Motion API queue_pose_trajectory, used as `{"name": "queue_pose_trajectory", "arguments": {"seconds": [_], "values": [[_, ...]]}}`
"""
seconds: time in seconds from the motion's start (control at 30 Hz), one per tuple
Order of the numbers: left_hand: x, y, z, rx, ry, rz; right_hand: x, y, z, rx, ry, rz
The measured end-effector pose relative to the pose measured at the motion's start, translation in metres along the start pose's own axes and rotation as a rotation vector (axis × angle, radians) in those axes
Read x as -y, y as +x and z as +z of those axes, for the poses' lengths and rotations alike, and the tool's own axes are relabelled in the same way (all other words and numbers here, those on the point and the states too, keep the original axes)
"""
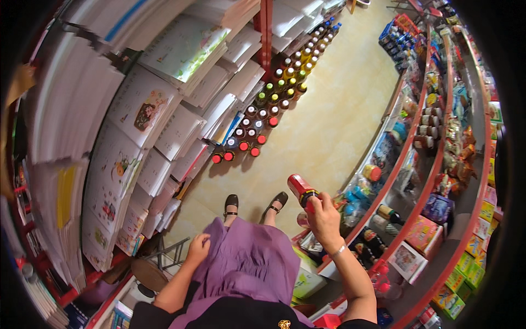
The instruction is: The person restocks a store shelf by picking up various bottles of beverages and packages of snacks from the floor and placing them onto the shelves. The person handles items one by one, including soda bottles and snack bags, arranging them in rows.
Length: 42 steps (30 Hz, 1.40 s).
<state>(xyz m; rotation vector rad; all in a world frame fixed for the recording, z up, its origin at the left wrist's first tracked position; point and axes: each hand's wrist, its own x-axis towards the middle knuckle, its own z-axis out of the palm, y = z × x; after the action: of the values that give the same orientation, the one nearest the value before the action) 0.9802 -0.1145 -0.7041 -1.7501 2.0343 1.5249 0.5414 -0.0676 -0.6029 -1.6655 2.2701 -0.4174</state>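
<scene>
My right hand (324, 218) grips a bottle with a red label (299, 185) at its dark neck and red cap end. The bottle is tilted, its body pointing away to the upper left, above the floor and beside the right-hand shelves. My left hand (199, 248) hangs by the purple skirt (246, 259) with its fingers loosely curled; nothing shows in it, and its palm is hidden. Ahead on the floor, bottles with red caps (243, 146) stand at the near end of several rows of bottles, with white caps (263, 113) and green caps (269, 86) further along.
Stacked booklets (144, 103) fill the left shelves behind a red post (266, 37). Packaged goods line the curved red-edged shelves (435, 177) on the right. A stool (148, 273) stands at lower left. Pale tiled floor (328, 111) runs between the shelves.
</scene>
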Motion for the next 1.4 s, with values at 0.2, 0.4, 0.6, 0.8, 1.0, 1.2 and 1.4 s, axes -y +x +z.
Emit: {"name": "queue_pose_trajectory", "arguments": {"seconds": [0.2,0.4,0.6,0.8,1.0,1.2,1.4], "values": [[0.113,-0.052,0.002,-0.102,-0.148,-0.408,-0.011,0.045,0.215,0.188,0.067,0.114],[0.203,-0.098,0.001,-0.047,-0.218,-0.84,-0.005,0.118,0.4,0.229,0.124,0.22],[0.235,-0.106,0.017,0.018,-0.357,-1.118,0.015,0.159,0.489,0.146,0.119,0.263],[0.212,-0.084,0.019,0.072,-0.38,-0.821,0.015,0.158,0.506,0.078,0.15,0.328],[0.204,-0.064,0.009,0.05,-0.48,-1.059,0.009,0.142,0.494,-0.024,0.238,0.389],[0.212,-0.063,0.008,0.018,-0.553,-0.992,0.005,0.135,0.502,-0.136,0.25,0.518],[0.197,-0.057,0.018,0.044,-0.518,-0.989,0.005,0.136,0.511,-0.166,0.294,0.589]]}}
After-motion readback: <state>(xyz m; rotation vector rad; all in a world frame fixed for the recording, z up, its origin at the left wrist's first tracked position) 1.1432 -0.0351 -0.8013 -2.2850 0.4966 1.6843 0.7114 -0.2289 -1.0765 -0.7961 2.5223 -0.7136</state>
